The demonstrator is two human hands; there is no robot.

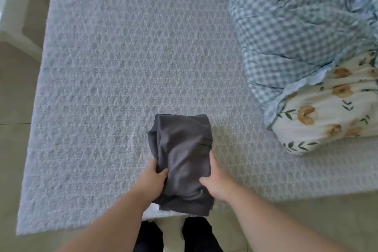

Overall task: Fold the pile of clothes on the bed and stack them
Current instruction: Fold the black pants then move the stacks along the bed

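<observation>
Garment [181, 159], dark grey and folded into a rough rectangle, is laid on the near part of the bed [122, 67], its near end reaching the mattress edge. Two thin dark lines are seen on its right side, and its surface is creased. It is gripped on both sides: the left hand [152, 178] is closed on the left edge, thumb pressed on top of the cloth and fingers tucked out of sight at the side, and the right hand [213, 180] is closed on the right edge in the same way, thumb on top. Both bare forearms are stretched in from the bottom of the view.

Around the garment, the bed is covered with a pale, patterned quilted cover, and the stretch beyond and to the left of the cloth is taken up only by that cover. Well apart to the right, a blue-and-white checked quilt [296, 26] is bunched up at the far right of the bed, and a white pillow [327, 112] printed with yellow flowers is pressed against its near side. Neither is touching the garment.

Off the bed, beige floor tiles [14, 108] are seen at the left, a white piece of furniture [18, 16] at the top left, and dark trouser legs [194, 235] below the mattress edge.
</observation>
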